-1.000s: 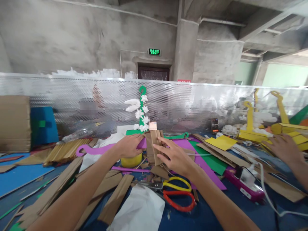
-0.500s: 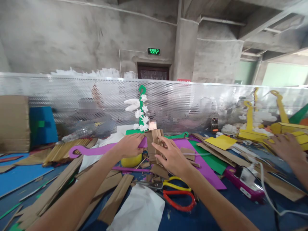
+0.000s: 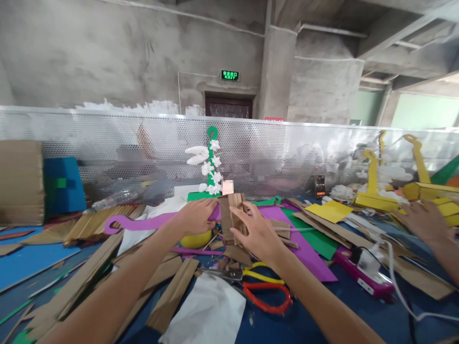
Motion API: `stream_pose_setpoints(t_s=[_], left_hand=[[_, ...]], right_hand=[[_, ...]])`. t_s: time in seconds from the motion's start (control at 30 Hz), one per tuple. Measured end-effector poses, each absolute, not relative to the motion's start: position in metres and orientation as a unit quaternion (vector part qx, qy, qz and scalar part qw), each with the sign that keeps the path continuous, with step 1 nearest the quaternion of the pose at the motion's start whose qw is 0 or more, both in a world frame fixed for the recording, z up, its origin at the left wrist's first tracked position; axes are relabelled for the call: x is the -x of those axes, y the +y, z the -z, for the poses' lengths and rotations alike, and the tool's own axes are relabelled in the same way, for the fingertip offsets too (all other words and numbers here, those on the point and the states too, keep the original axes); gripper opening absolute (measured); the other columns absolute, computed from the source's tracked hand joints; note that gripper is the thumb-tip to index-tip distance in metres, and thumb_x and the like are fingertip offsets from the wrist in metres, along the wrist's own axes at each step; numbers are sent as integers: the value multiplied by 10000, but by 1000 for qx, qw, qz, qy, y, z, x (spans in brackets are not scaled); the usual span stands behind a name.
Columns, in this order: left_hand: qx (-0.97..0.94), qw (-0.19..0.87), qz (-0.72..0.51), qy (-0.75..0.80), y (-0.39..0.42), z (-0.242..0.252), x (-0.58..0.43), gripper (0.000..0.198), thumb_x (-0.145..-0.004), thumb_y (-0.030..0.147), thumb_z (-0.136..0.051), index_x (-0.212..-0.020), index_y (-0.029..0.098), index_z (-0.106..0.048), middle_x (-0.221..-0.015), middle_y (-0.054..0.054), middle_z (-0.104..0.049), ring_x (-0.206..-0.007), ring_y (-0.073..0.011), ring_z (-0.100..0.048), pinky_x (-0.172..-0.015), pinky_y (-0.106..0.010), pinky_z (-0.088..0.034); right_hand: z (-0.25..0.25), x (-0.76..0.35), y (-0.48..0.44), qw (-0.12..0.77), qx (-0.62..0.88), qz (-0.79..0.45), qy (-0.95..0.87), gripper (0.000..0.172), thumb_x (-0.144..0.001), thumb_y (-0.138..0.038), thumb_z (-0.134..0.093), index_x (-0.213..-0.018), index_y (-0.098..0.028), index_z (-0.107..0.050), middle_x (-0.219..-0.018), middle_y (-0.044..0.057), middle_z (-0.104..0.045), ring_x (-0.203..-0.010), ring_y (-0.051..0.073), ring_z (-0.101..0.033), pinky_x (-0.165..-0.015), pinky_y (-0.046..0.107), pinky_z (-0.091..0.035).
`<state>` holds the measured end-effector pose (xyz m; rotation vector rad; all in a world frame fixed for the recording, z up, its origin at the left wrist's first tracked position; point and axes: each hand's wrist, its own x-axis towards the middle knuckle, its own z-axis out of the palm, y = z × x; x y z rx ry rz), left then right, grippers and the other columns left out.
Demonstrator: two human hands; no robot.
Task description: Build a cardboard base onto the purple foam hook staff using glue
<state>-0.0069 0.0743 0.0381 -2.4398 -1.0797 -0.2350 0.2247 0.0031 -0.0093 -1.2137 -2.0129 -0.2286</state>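
Purple hook-ended cutout (image 3: 147,223) lies across the middle, its right end under my left hand (image 3: 196,216). The fingers of my left hand are curled over that end, beside a folded brown cardboard piece (image 3: 226,222) standing at the centre. My right hand (image 3: 256,231) grips the right side of the cardboard piece, with some fingers on its front and one behind its edge. Partly hidden under my left hand is a yellow round object (image 3: 196,240). Scissors (image 3: 267,291) with red and yellow handles lie below my right hand.
Behind stands a green hooked stand (image 3: 211,167) with white flowers, before a perforated metal panel (image 3: 272,162). Cardboard strips (image 3: 172,298) and white paper (image 3: 208,310) lie in front. A purple power strip (image 3: 366,277) is at right, near another person's hand (image 3: 421,220).
My right hand has shifted slightly on the cardboard, its index finger lifting and a fingertip now showing at the back edge. The cardboard and purple cutout have moved slightly right.
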Motion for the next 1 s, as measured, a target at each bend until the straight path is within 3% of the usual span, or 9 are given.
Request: stream_pose_setpoints(t_s=[0.2,0.4,0.53,0.63,0.73,1.0], left_hand=[[894,247,78,-366,71,-36,4,434,-866,318,-597,-1264,148,-563,-1237,-192,-672,-1121,-363,-650,-891,-470,-517],[888,252,59,-379,71,-35,2,424,-866,327,-602,-1248,145,-579,-1229,-194,-680,-1093,-357,-669,-859,-447,-524],[887,259,50,-378,68,-36,-1,419,-868,339,-597,-1234,136,-585,-1218,-194,-688,-1075,-350,-678,-843,-434,-527],[886,265,51,-376,65,-37,-5,437,-861,344,-606,-1236,120,-585,-1195,-198,-692,-1057,-350,-682,-848,-438,-524],[885,267,57,-377,63,-37,-8,448,-860,338,-609,-1247,113,-580,-1199,-202,-687,-1058,-352,-681,-848,-441,-523],[885,265,56,-380,61,-39,-8,428,-867,337,-596,-1231,111,-583,-1194,-198,-695,-1047,-349,-688,-836,-439,-528]], right_hand=[[10,-222,2,364,496,67,-785,608,-912,-302,-653,-1491,-337,-475,-1350,130,-552,-1147,315,-643,-911,462,-562],[7,-221,-1,354,517,55,-777,566,-917,-232,-610,-1465,-318,-495,-1315,124,-556,-1089,288,-663,-907,428,-539],[7,-220,-1,354,521,56,-775,561,-937,-364,-632,-1471,-319,-462,-1311,125,-555,-1125,302,-646,-914,439,-529],[9,-218,1,350,539,74,-763,549,-919,-424,-662,-1403,-238,-481,-1280,144,-575,-1125,327,-635,-906,457,-527],[9,-215,3,341,558,91,-751,473,-899,-350,-673,-1299,-172,-495,-1227,164,-597,-1090,332,-639,-886,451,-527],[13,-218,10,373,540,85,-750,401,-860,-284,-662,-1202,-191,-475,-1207,143,-610,-1009,294,-666,-819,406,-534]])
